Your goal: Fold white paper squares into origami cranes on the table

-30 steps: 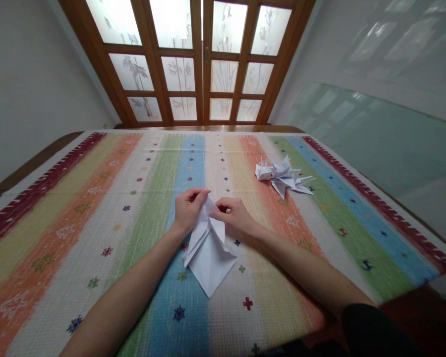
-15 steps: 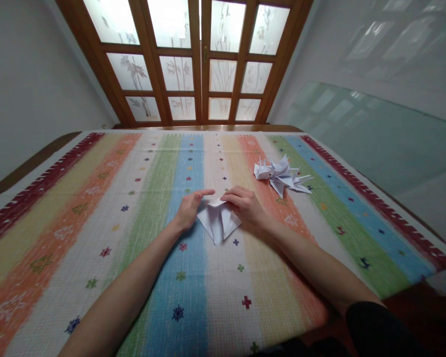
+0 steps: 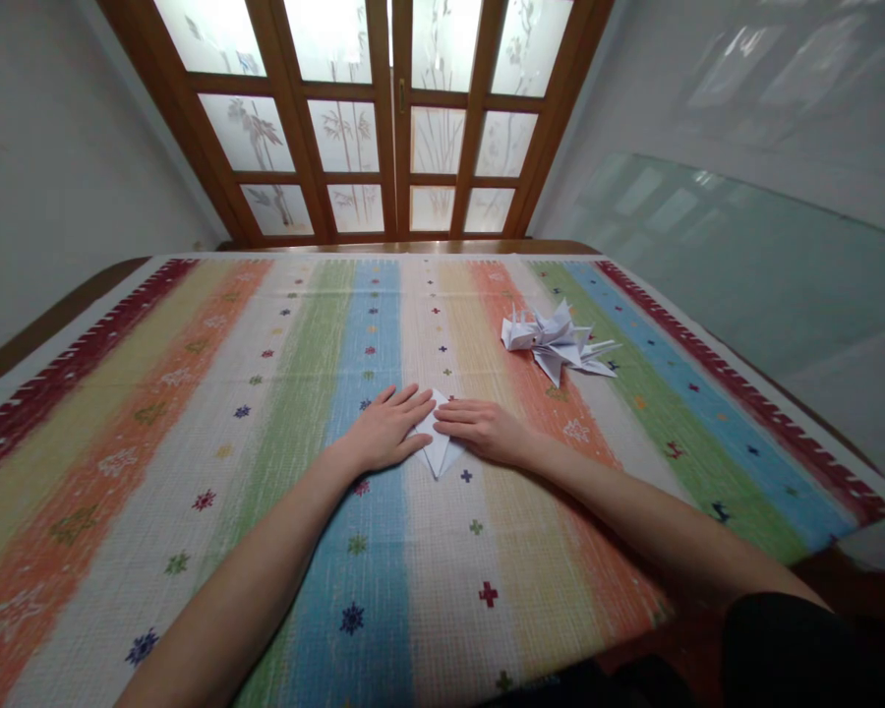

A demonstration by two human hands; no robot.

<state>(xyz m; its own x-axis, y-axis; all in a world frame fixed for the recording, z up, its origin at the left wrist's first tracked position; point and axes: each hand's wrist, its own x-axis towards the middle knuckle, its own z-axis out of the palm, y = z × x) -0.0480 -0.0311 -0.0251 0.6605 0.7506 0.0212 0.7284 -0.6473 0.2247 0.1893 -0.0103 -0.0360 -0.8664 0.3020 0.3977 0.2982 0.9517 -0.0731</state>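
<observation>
A folded piece of white paper (image 3: pixel 438 458) lies on the striped tablecloth in front of me, its lower tip pointing towards me. My left hand (image 3: pixel 384 431) rests flat over its left side, fingers stretched out and thumb apart. From the other side my right hand (image 3: pixel 485 430) presses down on it, with the fingers extended side by side. Only the middle strip and the lower corner of the paper show between the hands. Neither hand grips it.
Several folded white paper cranes (image 3: pixel 559 342) sit in a cluster beyond my right hand. The striped tablecloth (image 3: pixel 295 551) covers the table. A glass-paned wooden door (image 3: pixel 394 147) stands behind the far edge, with a white wall on either side.
Half a second ago the paper stood partly open, with a raised flap in my right fingers. Now it lies flattened into a narrower diamond, and both hands have come down onto it.
</observation>
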